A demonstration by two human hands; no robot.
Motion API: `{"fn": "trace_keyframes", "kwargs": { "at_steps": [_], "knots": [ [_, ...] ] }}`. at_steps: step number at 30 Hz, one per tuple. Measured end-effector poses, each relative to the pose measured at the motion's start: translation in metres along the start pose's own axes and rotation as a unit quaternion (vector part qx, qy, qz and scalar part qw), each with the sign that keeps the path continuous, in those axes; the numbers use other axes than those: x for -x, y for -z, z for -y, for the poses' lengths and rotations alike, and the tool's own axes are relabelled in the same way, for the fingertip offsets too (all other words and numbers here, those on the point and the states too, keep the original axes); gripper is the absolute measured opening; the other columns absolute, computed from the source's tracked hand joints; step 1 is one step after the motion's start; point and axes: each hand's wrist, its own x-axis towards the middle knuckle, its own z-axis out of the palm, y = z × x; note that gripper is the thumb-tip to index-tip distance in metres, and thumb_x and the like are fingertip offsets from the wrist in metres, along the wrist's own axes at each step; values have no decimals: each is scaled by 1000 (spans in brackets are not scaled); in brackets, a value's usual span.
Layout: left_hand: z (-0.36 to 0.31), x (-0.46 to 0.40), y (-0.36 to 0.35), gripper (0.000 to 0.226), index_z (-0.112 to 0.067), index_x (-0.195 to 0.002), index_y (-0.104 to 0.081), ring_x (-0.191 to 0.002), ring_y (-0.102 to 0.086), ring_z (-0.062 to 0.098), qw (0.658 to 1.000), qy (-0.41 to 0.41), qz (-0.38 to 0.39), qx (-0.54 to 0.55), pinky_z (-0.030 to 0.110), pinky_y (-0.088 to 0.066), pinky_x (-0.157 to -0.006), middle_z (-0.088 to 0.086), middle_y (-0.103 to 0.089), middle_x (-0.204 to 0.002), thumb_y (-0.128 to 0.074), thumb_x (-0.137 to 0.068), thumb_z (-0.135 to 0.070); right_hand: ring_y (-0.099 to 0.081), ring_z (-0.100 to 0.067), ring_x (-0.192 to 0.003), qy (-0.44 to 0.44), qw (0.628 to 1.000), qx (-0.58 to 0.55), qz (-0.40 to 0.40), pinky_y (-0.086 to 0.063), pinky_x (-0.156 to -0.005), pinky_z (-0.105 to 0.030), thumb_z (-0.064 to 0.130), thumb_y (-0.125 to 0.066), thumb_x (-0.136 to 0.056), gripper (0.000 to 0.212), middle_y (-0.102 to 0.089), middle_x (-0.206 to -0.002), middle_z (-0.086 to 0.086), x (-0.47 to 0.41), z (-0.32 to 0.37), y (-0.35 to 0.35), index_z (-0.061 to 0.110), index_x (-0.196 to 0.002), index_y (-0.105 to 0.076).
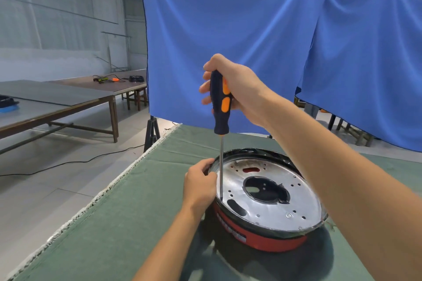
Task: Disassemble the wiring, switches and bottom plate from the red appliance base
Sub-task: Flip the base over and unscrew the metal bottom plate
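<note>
— Can you see where the screwdriver (220, 107) tip lands?

— No. The tip sits low at the plate's (269, 198) near edge, right beside the left hand (199, 186), too small to tell what it meets.

— And inside the red base (262, 238)?

— Hidden under the plate; the middle hole shows only dark. The label on its side is blurred, and both arms run off the frame.

Right hand (237, 89) gripped the screwdriver (221, 102) handle, raised above the red base (262, 238); left hand (201, 186) clasped the base's near-left rim, both forearms extended.
</note>
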Motion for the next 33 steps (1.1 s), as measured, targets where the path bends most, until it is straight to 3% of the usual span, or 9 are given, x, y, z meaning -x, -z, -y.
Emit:
{"fn": "trace_keyframes", "kwargs": {
  "at_steps": [2,4,6,10,12,18,24,30,33],
  "knots": [
    [0,-1,-1,36,-21,-107,-72,-84,-62,-3,1000,1,-8,-15,18,-47,-78,-26,-65,-85,-56,-82,-1,-53,-24,-65,55,960,242,-127,-43,-61,-30,33,-56,-87,21,-54,-73,-2,2,-2,0,14,-87,-47],
    [1,-3,-1,40,-17,-115,-69,-83,-56,-6,999,4,-17,-34,14,-41,-79,-23,-60,-88,-53,-82,0,-38,-22,-53,135,819,515,-213,-24,-49,-27,40,-53,-91,28,-40,-63,2,12,-5,-4,14,-88,-42],
    [2,-3,-2,41,-16,-115,-68,-77,-52,-16,999,-1,-19,-38,9,-38,-75,-27,-57,-84,-52,-82,1,-25,-18,-46,157,736,615,-236,-12,-46,-27,52,-44,-94,45,-31,-58,2,22,2,-8,12,-75,-37],
    [1,-2,-1,40,-17,-110,-71,-78,-53,-20,1000,-3,-10,-24,14,-41,-77,-24,-64,-87,-52,-80,2,-31,-16,-48,154,669,701,-196,-13,-47,-27,58,-36,-96,56,-37,-57,-1,20,30,-4,15,-59,-37],
    [3,-4,-2,37,-20,-106,-72,-78,-54,-20,1000,-4,-9,-19,15,-43,-75,-29,-63,-83,-54,-81,0,-32,-17,-50,166,678,704,-128,-17,-47,-26,37,-46,-96,43,-38,-60,-1,16,36,-3,14,-62,-36],
    [2,-2,-1,30,-28,-100,-72,-81,-58,-17,1000,-1,-9,-13,15,-46,-70,-32,-64,-78,-60,-83,-6,-59,-19,-61,41,841,527,114,-53,-49,-25,21,-52,-91,15,-64,-86,-6,20,54,11,10,-96,-61],
    [0,-4,-3,36,-23,-101,-73,-80,-60,-9,999,-5,-21,-27,20,-47,-73,-25,-66,-83,-54,-80,0,-42,-15,-49,46,662,748,-22,-24,-48,-26,37,-37,-100,45,-45,-64,2,24,47,15,25,-56,-36],
    [1,-15,-7,31,-20,-101,-74,-86,-66,-1,1000,2,-6,-14,29,-54,-82,-18,-72,-90,-58,-81,-3,-58,-20,-62,12,815,569,110,-47,-50,-23,14,-44,-92,19,-67,-85,-10,20,55,16,5,-102,-58],
    [0,-24,-7,29,-16,-101,-74,-89,-68,6,1000,11,20,7,35,-55,-86,-11,-74,-93,-60,-82,-1,-68,-19,-66,-9,826,553,107,-56,-57,-28,31,-53,-89,24,-72,-87,-7,20,52,14,11,-101,-59]
  ]
}}
